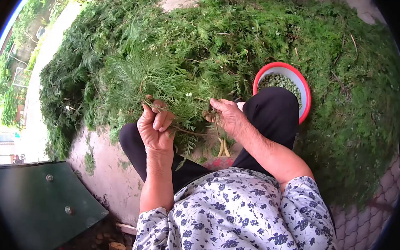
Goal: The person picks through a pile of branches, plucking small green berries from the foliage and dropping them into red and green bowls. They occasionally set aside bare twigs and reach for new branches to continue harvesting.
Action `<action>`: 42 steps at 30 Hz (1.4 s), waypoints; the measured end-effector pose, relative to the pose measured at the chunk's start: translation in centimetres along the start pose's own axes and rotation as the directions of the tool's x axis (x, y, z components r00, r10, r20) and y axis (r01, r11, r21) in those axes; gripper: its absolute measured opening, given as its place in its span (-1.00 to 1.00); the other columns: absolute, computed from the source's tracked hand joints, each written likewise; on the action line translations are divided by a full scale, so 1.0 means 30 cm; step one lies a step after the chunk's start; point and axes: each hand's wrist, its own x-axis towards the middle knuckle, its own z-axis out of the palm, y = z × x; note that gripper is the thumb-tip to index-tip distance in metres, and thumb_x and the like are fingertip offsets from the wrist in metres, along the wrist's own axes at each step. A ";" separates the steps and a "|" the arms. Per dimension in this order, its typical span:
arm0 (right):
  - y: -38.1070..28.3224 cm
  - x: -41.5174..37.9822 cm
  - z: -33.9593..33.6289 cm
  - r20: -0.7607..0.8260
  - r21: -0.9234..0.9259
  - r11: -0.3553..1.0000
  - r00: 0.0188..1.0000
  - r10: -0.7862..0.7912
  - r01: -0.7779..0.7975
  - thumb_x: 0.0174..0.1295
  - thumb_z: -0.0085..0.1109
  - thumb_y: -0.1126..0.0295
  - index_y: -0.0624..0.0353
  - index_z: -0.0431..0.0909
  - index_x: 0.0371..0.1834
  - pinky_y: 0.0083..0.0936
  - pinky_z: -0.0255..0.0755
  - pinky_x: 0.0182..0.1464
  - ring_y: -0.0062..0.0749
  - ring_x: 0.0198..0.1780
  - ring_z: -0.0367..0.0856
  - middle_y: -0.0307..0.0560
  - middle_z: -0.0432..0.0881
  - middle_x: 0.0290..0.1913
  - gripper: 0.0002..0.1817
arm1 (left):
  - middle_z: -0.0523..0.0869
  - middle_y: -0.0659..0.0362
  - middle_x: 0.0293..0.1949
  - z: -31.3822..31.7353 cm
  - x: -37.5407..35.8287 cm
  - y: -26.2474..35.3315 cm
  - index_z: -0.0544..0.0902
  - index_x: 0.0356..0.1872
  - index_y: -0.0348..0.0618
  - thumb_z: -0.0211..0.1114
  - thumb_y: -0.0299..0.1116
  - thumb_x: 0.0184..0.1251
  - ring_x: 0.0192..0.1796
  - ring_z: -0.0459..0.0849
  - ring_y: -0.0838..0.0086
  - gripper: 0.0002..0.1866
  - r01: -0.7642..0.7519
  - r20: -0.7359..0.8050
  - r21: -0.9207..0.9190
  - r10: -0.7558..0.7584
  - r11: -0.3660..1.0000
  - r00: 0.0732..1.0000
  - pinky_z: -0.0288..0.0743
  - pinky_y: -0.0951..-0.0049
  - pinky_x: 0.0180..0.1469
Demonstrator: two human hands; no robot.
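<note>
My left hand (156,124) is closed around a leafy evergreen branch (150,78), whose flat green sprays fan out above the fingers. A thin brown stem runs from below this hand toward the right one. My right hand (231,119) has its thumb and fingers pinched together at the branch's woody twig (216,126); the exact grip is partly hidden. Beyond my right knee stands a red-rimmed bowl (307,102) with many small round green cones or berries (283,81) in it. My knee covers part of the bowl.
A big heap of cut evergreen foliage (260,32) spreads around the front and right side. Lower left is a dark green bolted panel (44,202). Concrete ground (101,165) shows at left, patterned paving (363,231) at lower right.
</note>
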 end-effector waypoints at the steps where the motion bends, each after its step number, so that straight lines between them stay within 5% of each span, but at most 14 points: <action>1: 0.003 -0.012 0.032 0.005 0.159 0.985 0.998 -0.069 0.068 0.15 0.18 0.27 0.19 0.45 -0.28 -0.47 0.50 -0.23 -0.48 -0.39 0.54 -0.26 0.49 -0.42 -0.77 | 0.48 0.23 -0.48 0.013 -0.024 0.005 0.44 -0.37 -0.26 0.08 -0.32 0.31 -0.69 0.22 0.68 -0.81 -0.010 -0.013 -0.046 0.010 0.999 1.000 0.07 0.72 -0.73; 6: -0.027 -0.034 0.034 0.077 0.256 0.962 0.990 -0.120 0.096 0.22 0.08 0.39 0.14 0.42 -0.32 -0.42 0.52 -0.30 -0.52 -0.50 0.48 -0.15 0.54 -0.42 -0.91 | 0.56 0.10 -0.34 -0.106 -0.086 -0.001 0.45 -0.27 -0.27 0.19 -0.35 0.25 -0.51 0.43 0.51 -0.81 -0.188 -0.635 0.184 0.262 0.965 0.727 0.24 0.63 -0.60; 9: -0.027 -0.033 0.027 0.091 0.257 0.950 0.974 -0.207 0.178 0.23 0.07 0.40 0.16 0.41 -0.34 -0.41 0.52 -0.32 -0.50 -0.50 0.48 -0.12 0.54 -0.42 -0.91 | 0.56 0.14 -0.26 -0.235 -0.127 0.006 0.44 -0.03 -0.19 0.33 -0.40 0.09 -0.32 0.53 0.44 -0.60 0.202 -0.728 0.631 0.483 0.749 0.486 0.42 0.53 -0.31; 11: -0.014 -0.026 0.021 0.089 0.243 0.948 0.968 -0.233 0.205 0.23 0.06 0.41 0.16 0.40 -0.35 -0.37 0.51 -0.29 -0.48 -0.50 0.47 -0.10 0.54 -0.42 -0.91 | 0.54 0.06 -0.12 -0.378 -0.136 -0.008 0.39 0.09 -0.15 0.33 -0.43 0.06 -0.15 0.52 0.34 -0.49 -0.009 -0.287 0.945 0.842 0.327 0.457 0.43 0.41 -0.16; 12: -0.009 -0.036 0.028 0.086 0.251 0.939 0.961 -0.264 0.235 0.23 0.06 0.43 0.18 0.41 -0.35 -0.38 0.51 -0.30 -0.48 -0.52 0.46 -0.09 0.53 -0.43 -0.92 | 0.50 0.02 -0.05 -0.290 -0.145 -0.005 0.41 0.07 -0.17 0.31 -0.45 0.06 -0.11 0.51 0.32 -0.51 0.180 0.114 0.961 0.895 -0.209 0.431 0.43 0.39 -0.13; 13: 0.000 -0.044 0.031 0.082 0.259 0.929 0.953 -0.293 0.264 0.22 0.06 0.44 0.19 0.43 -0.35 -0.39 0.50 -0.31 -0.47 -0.53 0.45 -0.09 0.53 -0.44 -0.93 | 0.47 -0.03 0.03 -0.171 -0.155 0.000 0.42 0.06 -0.19 0.30 -0.47 0.06 -0.07 0.49 0.29 -0.53 0.349 0.477 0.662 0.732 -0.663 0.486 0.42 0.37 -0.11; 14: 0.017 -0.042 0.027 0.084 0.220 0.929 0.943 -0.321 0.297 0.23 0.04 0.44 0.19 0.43 -0.38 -0.36 0.51 -0.27 -0.48 -0.52 0.44 -0.08 0.53 -0.43 -0.92 | 0.54 -0.07 -0.05 -0.128 -0.159 0.005 0.53 -0.09 -0.25 0.29 -0.47 0.07 -0.12 0.53 0.27 -0.67 0.152 0.499 0.659 0.579 -0.737 0.644 0.43 0.42 -0.11; 15: 0.029 -0.051 0.031 0.092 0.215 0.934 0.946 -0.310 0.285 0.23 0.04 0.44 0.19 0.43 -0.38 -0.36 0.51 -0.27 -0.48 -0.52 0.44 -0.08 0.53 -0.43 -0.92 | 0.62 0.09 -0.31 -0.184 -0.130 -0.013 0.63 -0.31 -0.22 0.30 -0.41 0.07 -0.21 0.52 0.37 -0.84 -0.063 0.343 0.893 0.582 -0.446 0.737 0.36 0.50 -0.16; 17: 0.049 -0.069 0.044 0.104 0.255 0.927 0.945 -0.309 0.275 0.24 0.03 0.45 0.20 0.44 -0.39 -0.33 0.50 -0.23 -0.48 -0.50 0.45 -0.08 0.53 -0.44 -0.92 | 0.53 0.22 -0.54 -0.148 -0.116 -0.076 0.63 -0.39 -0.31 0.29 -0.33 0.14 -0.43 0.42 0.57 -0.80 0.219 -0.261 0.964 0.400 0.149 0.878 0.28 0.56 -0.33; 20: 0.076 -0.090 0.057 0.153 0.295 0.933 0.953 -0.260 0.207 0.24 0.02 0.45 0.19 0.45 -0.38 -0.33 0.50 -0.19 -0.46 -0.47 0.47 -0.08 0.54 -0.43 -0.93 | 0.53 0.33 -0.45 -0.134 -0.069 -0.145 0.58 -0.19 -0.39 0.27 -0.29 0.19 -0.41 0.38 0.63 -0.68 0.277 -0.397 0.828 0.160 0.488 0.904 0.27 0.58 -0.30; 23: 0.113 -0.106 0.048 0.213 0.358 0.928 0.958 -0.191 0.106 0.23 0.04 0.45 0.16 0.47 -0.37 -0.38 0.48 -0.19 -0.43 -0.45 0.50 -0.09 0.56 -0.41 -0.95 | 0.59 0.27 -0.31 -0.157 -0.040 -0.203 0.53 -0.07 -0.37 0.28 -0.31 0.18 -0.31 0.45 0.62 -0.63 0.094 -0.479 0.634 0.294 0.767 0.827 0.32 0.57 -0.19; 31: 0.154 -0.142 0.054 0.048 -0.079 0.992 0.994 -0.097 0.100 0.18 0.13 0.28 0.23 0.54 -0.25 -0.45 0.40 -0.29 -0.49 -0.38 0.53 -0.17 0.60 -0.36 -0.77 | 0.63 0.28 -0.35 -0.209 -0.076 -0.188 0.58 -0.20 -0.34 0.23 -0.51 0.16 -0.35 0.50 0.68 -0.81 0.015 -0.405 0.669 0.348 0.743 0.845 0.35 0.66 -0.30; 34: 0.074 -0.212 0.030 0.345 -0.876 0.272 0.911 -0.225 0.399 0.02 0.25 0.28 0.24 0.57 -0.42 -0.36 0.37 -0.44 -0.32 -0.60 0.49 -0.01 0.47 -0.66 -0.77 | 0.59 0.35 -0.44 -0.215 -0.110 -0.177 0.61 -0.29 -0.35 0.24 -0.53 0.16 -0.42 0.41 0.75 -0.88 0.034 -0.367 0.747 0.368 0.664 0.854 0.29 0.69 -0.39; 42: -0.039 -0.156 0.115 0.608 -0.597 0.191 0.595 -0.526 0.779 -0.12 0.30 0.50 0.20 0.50 -0.11 -0.46 0.43 -0.27 -0.26 -0.30 0.56 -0.06 0.53 -0.23 -0.59 | 0.55 0.19 -0.57 -0.252 -0.148 -0.236 0.59 -0.31 -0.31 0.25 -0.54 0.13 -0.49 0.36 0.67 -0.89 -0.006 -0.048 0.983 0.289 0.182 0.956 0.33 0.60 -0.42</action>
